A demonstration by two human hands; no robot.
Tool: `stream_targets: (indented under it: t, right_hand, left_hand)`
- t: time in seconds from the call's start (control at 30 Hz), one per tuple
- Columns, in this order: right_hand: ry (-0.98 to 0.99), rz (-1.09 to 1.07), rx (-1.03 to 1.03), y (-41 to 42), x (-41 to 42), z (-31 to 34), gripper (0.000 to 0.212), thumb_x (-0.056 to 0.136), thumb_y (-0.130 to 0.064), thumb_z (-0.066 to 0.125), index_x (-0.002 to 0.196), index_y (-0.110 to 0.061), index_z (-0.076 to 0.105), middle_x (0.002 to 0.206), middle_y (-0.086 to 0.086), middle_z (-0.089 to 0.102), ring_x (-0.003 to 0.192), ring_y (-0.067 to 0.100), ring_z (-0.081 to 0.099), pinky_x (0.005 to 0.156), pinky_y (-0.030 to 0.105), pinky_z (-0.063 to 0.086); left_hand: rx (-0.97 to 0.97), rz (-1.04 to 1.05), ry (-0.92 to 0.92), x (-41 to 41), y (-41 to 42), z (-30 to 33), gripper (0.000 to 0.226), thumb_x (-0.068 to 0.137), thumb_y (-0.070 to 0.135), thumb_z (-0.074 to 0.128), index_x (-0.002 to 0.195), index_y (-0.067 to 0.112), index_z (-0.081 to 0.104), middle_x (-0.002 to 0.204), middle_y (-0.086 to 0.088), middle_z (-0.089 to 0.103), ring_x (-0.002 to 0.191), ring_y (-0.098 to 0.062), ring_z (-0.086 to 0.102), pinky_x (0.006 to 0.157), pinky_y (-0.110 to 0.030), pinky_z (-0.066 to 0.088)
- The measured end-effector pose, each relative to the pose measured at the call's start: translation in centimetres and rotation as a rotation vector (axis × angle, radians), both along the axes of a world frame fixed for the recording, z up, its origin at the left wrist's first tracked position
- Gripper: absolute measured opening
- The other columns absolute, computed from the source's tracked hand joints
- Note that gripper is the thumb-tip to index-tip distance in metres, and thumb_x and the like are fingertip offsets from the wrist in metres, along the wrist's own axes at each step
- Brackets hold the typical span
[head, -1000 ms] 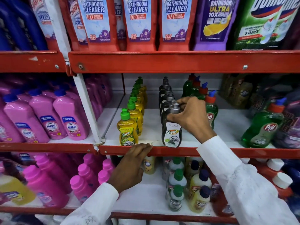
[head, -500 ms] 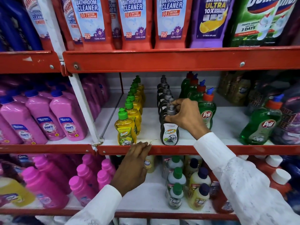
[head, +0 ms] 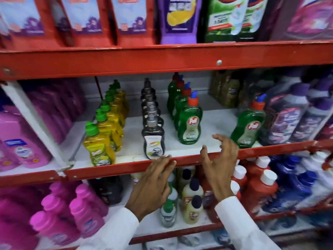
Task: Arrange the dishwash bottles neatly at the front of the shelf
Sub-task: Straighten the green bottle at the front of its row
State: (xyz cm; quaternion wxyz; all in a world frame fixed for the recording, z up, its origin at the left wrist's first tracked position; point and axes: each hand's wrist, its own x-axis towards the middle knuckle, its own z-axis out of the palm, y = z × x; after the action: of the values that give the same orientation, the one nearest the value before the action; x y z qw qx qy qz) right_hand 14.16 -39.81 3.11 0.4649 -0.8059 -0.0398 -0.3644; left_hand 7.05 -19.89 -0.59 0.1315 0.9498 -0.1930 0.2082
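Three rows of dishwash bottles stand on the white middle shelf (head: 212,123): yellow bottles with green caps (head: 99,148) on the left, black bottles with grey caps (head: 153,141) in the middle, green bottles with red caps (head: 189,123) to their right. A lone green bottle (head: 247,125) stands further right. My left hand (head: 153,183) rests with its fingertips on the red front rail (head: 108,170), just below the front black bottle. My right hand (head: 219,163) hovers at the rail between the two front green bottles, fingers spread and curled, holding nothing.
Pink bottles (head: 18,141) fill the bay to the left and purple bottles (head: 288,114) crowd the right end. Refill pouches (head: 129,17) hang over the upper rail. Small bottles (head: 191,195), red bottles (head: 259,190) and blue bottles stand on the shelf below.
My right hand has let go of the front black bottle and drawn back to the right, down to the front rail. The view has shifted right. My left hand stays on the rail.
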Motion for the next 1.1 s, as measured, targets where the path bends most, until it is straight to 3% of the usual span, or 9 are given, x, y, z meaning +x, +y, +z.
stream_targets:
  t: [0.07,0.17,0.3,0.43,0.73,0.83,1.1]
  right_hand:
    - [0.016,-0.096,0.072,-1.4,1.5,-0.3,0.052,0.078,-0.013,0.074,0.125,-0.009,0.052,0.129,0.016,0.052,0.122,0.033,0.045,0.107,0.016,0.023]
    - [0.026,-0.2,0.171,-3.4,3.7,0.0,0.076,0.079,-0.02,0.077,0.14,-0.003,0.035,0.145,0.024,0.037,0.136,0.036,0.032,0.115,0.029,0.021]
    - [0.117,-0.271,0.228,-5.2,6.7,0.3,0.099,0.079,-0.035,0.079,0.15,0.001,0.02,0.154,0.025,0.031,0.143,0.038,0.028,0.12,0.036,0.019]
    - [0.119,-0.317,0.219,-6.1,8.5,0.2,0.089,0.077,-0.037,0.077,0.144,0.0,0.031,0.142,0.024,0.045,0.132,0.04,0.041,0.113,0.045,0.031]
    - [-0.006,-0.186,0.12,-2.1,4.4,3.0,0.084,0.074,-0.046,0.078,0.132,0.001,0.039,0.128,0.02,0.05,0.119,0.032,0.044,0.103,0.042,0.038]
    - [0.056,-0.07,0.045,0.8,3.4,3.1,0.084,0.072,-0.057,0.072,0.128,-0.002,0.041,0.124,0.015,0.052,0.116,0.028,0.046,0.1,0.043,0.044]
    - [0.173,-0.005,-0.026,4.4,3.7,2.9,0.083,0.07,-0.058,0.076,0.124,-0.005,0.043,0.118,0.012,0.053,0.112,0.029,0.05,0.094,0.044,0.049]
  left_hand:
    - [-0.001,-0.004,0.004,0.6,-0.5,-0.2,0.07,0.08,0.015,0.062,0.145,0.014,0.035,0.153,-0.008,0.038,0.143,-0.023,0.03,0.117,-0.039,0.024]
    - [-0.005,0.024,0.023,1.2,-0.8,-0.2,0.072,0.079,0.014,0.064,0.145,0.014,0.036,0.153,-0.006,0.039,0.143,-0.019,0.028,0.118,-0.033,0.017]
    - [0.003,0.064,0.056,1.5,-0.5,-0.5,0.072,0.081,0.015,0.064,0.147,0.017,0.034,0.154,-0.002,0.037,0.144,-0.016,0.026,0.12,-0.038,0.024]
    - [-0.025,0.073,0.08,1.4,-0.4,-0.3,0.071,0.083,0.014,0.062,0.147,0.017,0.033,0.155,-0.001,0.036,0.145,-0.014,0.025,0.117,-0.041,0.029]
    - [-0.097,0.078,0.072,1.1,-0.8,0.2,0.064,0.085,0.014,0.059,0.146,0.017,0.037,0.154,0.002,0.038,0.144,-0.012,0.027,0.118,-0.037,0.028]
    - [-0.109,0.07,0.067,1.1,-0.7,0.3,0.063,0.084,0.013,0.057,0.145,0.015,0.039,0.153,0.001,0.039,0.144,-0.011,0.026,0.118,-0.036,0.027]
    - [-0.15,0.038,0.059,0.7,-0.5,0.5,0.065,0.083,0.011,0.057,0.145,0.016,0.037,0.152,0.002,0.037,0.143,-0.011,0.026,0.117,-0.031,0.028]
